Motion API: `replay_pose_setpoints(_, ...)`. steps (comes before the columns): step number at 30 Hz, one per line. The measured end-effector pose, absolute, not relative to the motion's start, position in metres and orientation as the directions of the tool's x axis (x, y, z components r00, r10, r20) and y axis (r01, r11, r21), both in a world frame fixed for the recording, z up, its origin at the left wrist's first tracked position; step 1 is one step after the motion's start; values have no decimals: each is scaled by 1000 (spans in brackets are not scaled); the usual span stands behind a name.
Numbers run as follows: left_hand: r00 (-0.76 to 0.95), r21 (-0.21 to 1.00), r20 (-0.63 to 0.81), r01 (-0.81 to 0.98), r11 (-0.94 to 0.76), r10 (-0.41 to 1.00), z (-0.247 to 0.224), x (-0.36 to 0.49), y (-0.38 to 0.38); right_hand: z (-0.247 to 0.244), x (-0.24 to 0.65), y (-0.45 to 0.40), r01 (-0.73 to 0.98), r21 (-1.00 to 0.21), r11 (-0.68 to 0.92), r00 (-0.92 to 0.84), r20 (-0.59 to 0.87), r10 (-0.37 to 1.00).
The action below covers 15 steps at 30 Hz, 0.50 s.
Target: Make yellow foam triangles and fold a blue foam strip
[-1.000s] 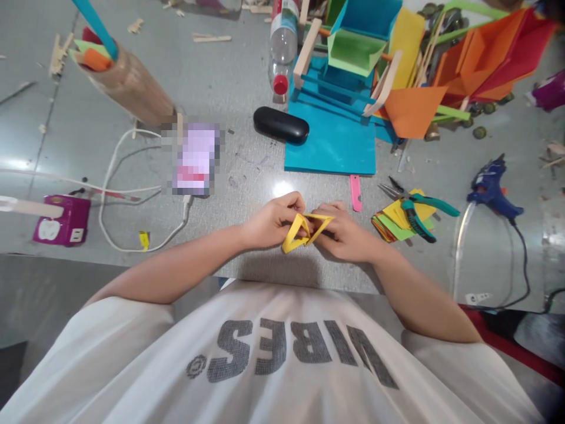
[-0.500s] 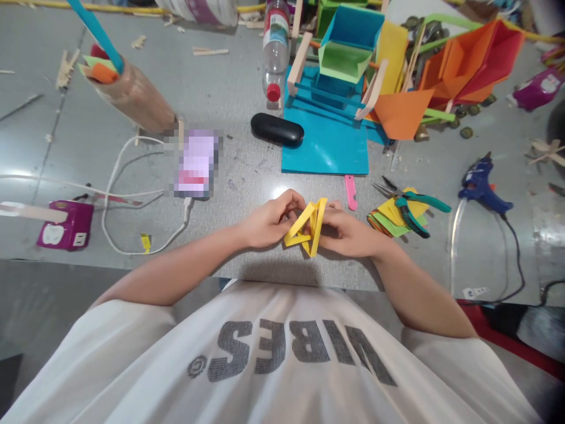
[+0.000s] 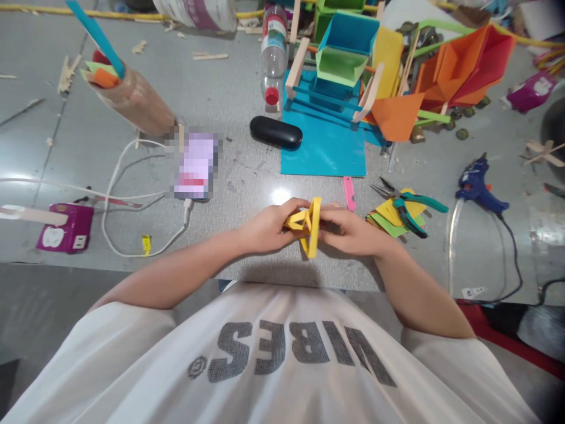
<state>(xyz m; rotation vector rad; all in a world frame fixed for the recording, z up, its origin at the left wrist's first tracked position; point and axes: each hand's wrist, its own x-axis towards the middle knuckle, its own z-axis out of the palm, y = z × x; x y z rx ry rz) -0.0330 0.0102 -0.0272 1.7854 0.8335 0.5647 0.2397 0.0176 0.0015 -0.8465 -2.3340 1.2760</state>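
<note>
Between my two hands, above the near edge of the table, is a small yellow folded-paper frame (image 3: 315, 228) made of narrow strips. My left hand (image 3: 273, 227) is closed on its left side, thumb and fingers around the strips. My right hand (image 3: 348, 228) grips it from the right, its fingertips partly hidden behind the upright strip. Just beyond my right hand lies a pink cutter (image 3: 349, 193). To the right, pliers with teal handles (image 3: 408, 215) rest on a stack of coloured paper pieces (image 3: 379, 219).
A blue glue gun (image 3: 481, 185) with its cord lies at the right. Farther back are a blue paper sheet (image 3: 324, 159), a black case (image 3: 276, 132), a plastic bottle (image 3: 273, 56) and paper-and-stick models (image 3: 348, 44). A phone (image 3: 197, 165) with a white cable is at left.
The yellow paper frame has turned, so one strip side now stands nearly upright. My left fingers have closed in farther over its left part. The view has shifted slightly.
</note>
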Motion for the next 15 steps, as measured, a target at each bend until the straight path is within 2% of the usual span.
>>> replay_pose_setpoints(4,574,945,-48,292,-150,818,-27,-31,11,-4,239,14,251,-935,251,-714,-4,700)
replay_pose_setpoints(9,488,899,-72,409,-155,870,-24,-31,10,-12,220,-3,268,-962,47,-478,-91,874)
replay_pose_setpoints(12,457,824,122,449,-347,881,-28,-33,8,-14,207,-13,284,-955,84,-406,-40,913)
replay_pose_setpoints(15,516,619,406,452,-643,754,-33,-38,9,-15,204,-15,305,-931,201,-395,69,916)
